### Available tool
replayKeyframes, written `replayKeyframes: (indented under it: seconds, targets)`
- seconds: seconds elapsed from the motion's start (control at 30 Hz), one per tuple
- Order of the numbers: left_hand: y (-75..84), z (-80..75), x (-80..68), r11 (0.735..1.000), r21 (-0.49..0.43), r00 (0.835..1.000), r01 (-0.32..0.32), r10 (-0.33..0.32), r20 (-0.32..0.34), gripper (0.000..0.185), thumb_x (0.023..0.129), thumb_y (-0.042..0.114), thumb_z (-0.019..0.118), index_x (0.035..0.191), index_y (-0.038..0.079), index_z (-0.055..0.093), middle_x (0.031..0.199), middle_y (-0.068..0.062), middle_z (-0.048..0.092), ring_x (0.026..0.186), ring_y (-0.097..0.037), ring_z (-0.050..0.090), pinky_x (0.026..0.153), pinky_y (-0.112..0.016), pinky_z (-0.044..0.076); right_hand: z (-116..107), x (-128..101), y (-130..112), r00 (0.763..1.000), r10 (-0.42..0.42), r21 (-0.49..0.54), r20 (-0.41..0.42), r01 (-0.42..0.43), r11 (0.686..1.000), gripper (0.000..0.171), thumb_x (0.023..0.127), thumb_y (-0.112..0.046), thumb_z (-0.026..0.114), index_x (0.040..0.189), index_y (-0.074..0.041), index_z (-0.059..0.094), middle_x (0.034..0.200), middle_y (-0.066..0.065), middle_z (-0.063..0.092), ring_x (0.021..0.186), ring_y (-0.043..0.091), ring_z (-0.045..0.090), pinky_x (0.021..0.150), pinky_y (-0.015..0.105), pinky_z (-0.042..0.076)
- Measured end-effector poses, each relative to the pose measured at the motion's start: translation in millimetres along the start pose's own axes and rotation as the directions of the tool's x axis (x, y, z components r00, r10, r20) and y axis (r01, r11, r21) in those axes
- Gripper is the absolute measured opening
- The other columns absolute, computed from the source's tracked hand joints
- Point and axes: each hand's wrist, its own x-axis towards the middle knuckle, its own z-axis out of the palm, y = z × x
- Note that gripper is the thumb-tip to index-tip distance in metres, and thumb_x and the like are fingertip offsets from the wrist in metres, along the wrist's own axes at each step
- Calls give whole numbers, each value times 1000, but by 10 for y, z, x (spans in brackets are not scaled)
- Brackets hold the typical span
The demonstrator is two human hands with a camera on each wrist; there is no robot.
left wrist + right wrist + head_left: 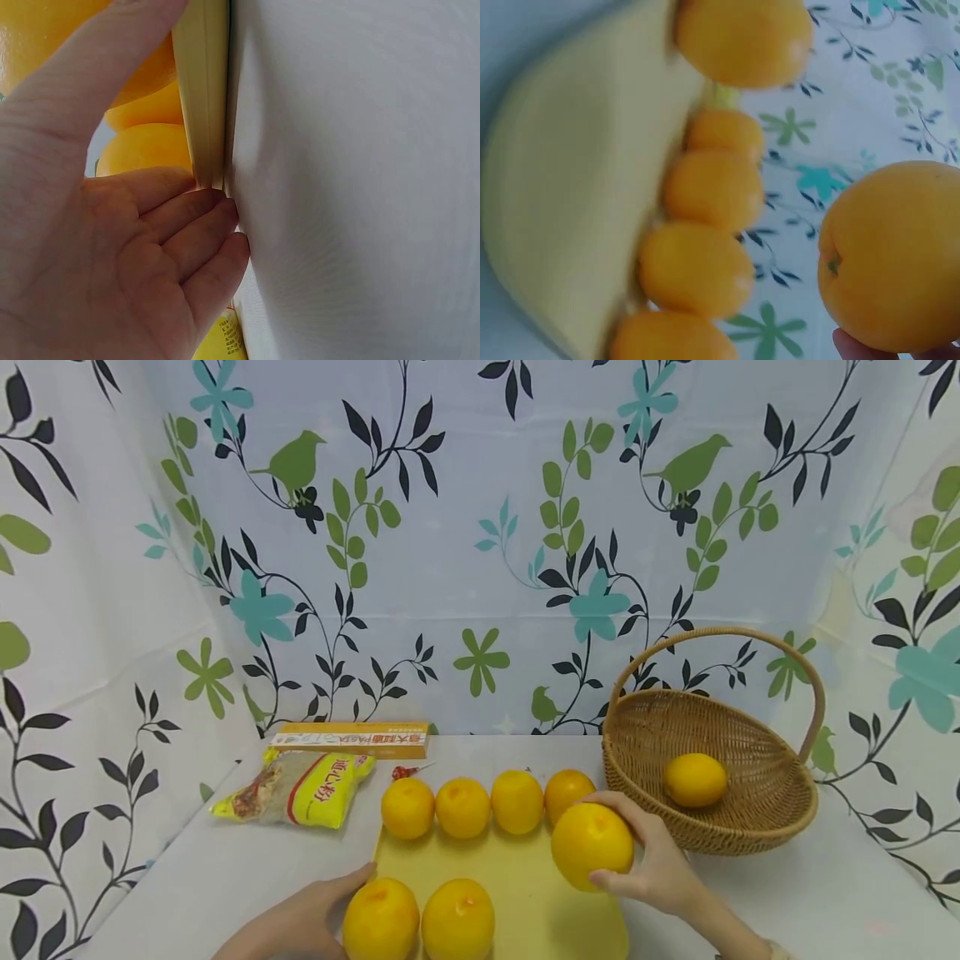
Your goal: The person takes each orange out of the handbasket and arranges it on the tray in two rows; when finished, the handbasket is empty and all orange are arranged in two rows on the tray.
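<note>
- The right hand [660,864] is gripping an orange [592,846], with the fingers curling over its far side and the thumb pressing its near underside; the orange is sitting at the right edge of the tray, just in front of the basket.
- In the right wrist view, the same orange [891,255] is filling the lower right corner, with one fingertip [862,346] showing under it.
- The left hand [300,922] is lying flat on the table, fingers straight and holding nothing, with the fingertips [217,225] touching the left edge of the tray [202,90].
- The yellow tray [517,893] is lying flat on the table [825,893] between the two hands.
- Four oranges [487,804] are standing in a row along the far edge of the tray, each touching or just beside its neighbour.
- Two oranges [420,920] are sitting side by side at the near left part of the tray, next to the left hand.
- A wicker basket [772,827] with a hoop handle is tilting toward the camera at the right of the tray, with one orange [695,779] lying inside it.
- A yellow bag [300,787] of food is lying at the far left of the table, and a long orange box [352,739] is lying just behind it.
</note>
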Motion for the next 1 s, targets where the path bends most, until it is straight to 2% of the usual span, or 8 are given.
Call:
replayKeyframes:
  seconds: [0.1, 0.23, 0.43, 0.57, 0.77, 0.8, 0.87, 1.0]
  targets:
    - [-7, 7, -4, 1000, -15, 1000, 17, -17, -2, 89, 43, 43, 70, 121, 24, 32, 115, -5, 38, 100, -33, 33, 68, -61, 24, 174, -39, 75, 997, 9, 6, 81, -9, 1000, 60, 58, -11, 68, 110, -5, 39, 100, 2, 49, 82, 16, 48, 67, 29, 43]
    - [-8, 10, -12, 998, -40, 999, 39, -39, -1, 89, 42, 41, 71, 120, 26, 32, 115, -5, 38, 100, -34, 33, 67, -61, 25, 325, -78, 120, 983, 71, 36, 170, -78, 996, 57, 61, -18, 67, 111, -12, 39, 103, 0, 46, 86, 15, 45, 68, 29, 43]
    - [0, 2, -2, 999, -10, 999, 49, -50, -9, 91, 42, 43, 71, 121, 24, 30, 116, -6, 38, 99, -34, 34, 67, -61, 25, 437, -92, 82, 947, 116, 179, 298, -175, 968, 54, 61, -13, 66, 109, -13, 41, 104, 9, 37, 89, 22, 40, 64, 29, 44]
    - [2, 14, 31, 1000, 20, 1000, 9, -9, -11, 92, 43, 44, 69, 123, 22, 28, 116, -3, 38, 100, -33, 34, 70, -60, 25, 454, -125, 132, 893, 183, 244, 411, -301, 922, 53, 64, -10, 64, 111, -11, 40, 106, 11, 37, 89, 23, 40, 68, 30, 42]
    - [28, 22, 17, 1000, 15, 1000, 21, -21, -21, 92, 41, 45, 70, 122, 25, 29, 116, -1, 38, 100, -31, 34, 70, -60, 25, 383, -190, 374, 758, 279, 158, 590, -447, 881, 59, 67, -18, 63, 118, -19, 33, 113, -4, 38, 100, 19, 34, 77, 39, 34]
    - [33, 22, 11, 1000, 15, 999, 24, -24, -24, 91, 41, 46, 70, 121, 26, 30, 115, -1, 38, 100, -31, 34, 70, -60, 25, 372, -194, 396, 743, 288, 138, 604, -453, 881, 60, 67, -20, 63, 118, -21, 33, 114, -5, 37, 100, 19, 34, 78, 39, 34]
    - [40, 22, 2, 999, 16, 999, 42, -42, -32, 91, 41, 47, 69, 121, 28, 30, 115, 0, 39, 100, -31, 35, 69, -60, 25, 365, -196, 421, 735, 286, 146, 615, -463, 874, 61, 66, -19, 63, 119, -21, 32, 114, -5, 38, 99, 18, 36, 78, 35, 35]
    - [46, 24, 5, 998, 25, 998, 60, -59, -32, 92, 41, 48, 69, 122, 26, 29, 115, -2, 38, 99, -32, 34, 69, -60, 26, 401, -206, 446, 751, 253, 215, 610, -464, 859, 63, 66, -17, 63, 120, -17, 30, 115, -2, 37, 99, 17, 38, 74, 26, 39]
